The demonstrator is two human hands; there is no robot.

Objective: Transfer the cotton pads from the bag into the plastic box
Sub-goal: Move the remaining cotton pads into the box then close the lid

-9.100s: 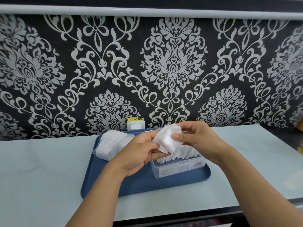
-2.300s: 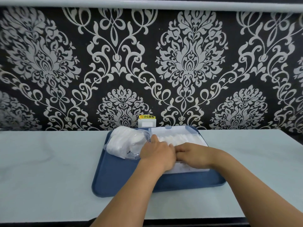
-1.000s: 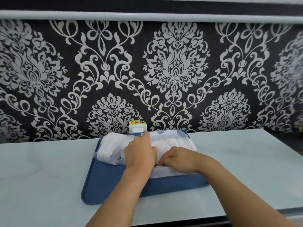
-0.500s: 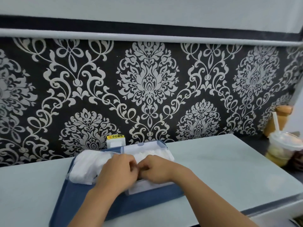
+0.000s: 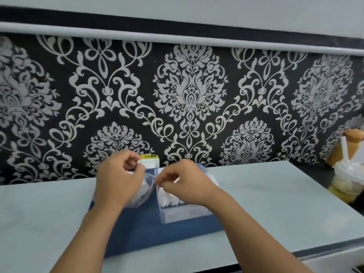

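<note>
We're mid-refill: left hand (image 5: 118,184) and right hand (image 5: 184,183) both pinch the clear bag (image 5: 146,186) mouth above the blue tray (image 5: 137,229). Plastic box (image 5: 183,212) looks approx full of cotton pads (image 5: 167,200). Next, we'd guess: spread opening, pull 1 more stack w/o spilling.

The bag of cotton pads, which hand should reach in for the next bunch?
Probably the right hand: it pinches only the bag edge and sits nearest the plastic box, while the left hand steadies the bag.
</note>
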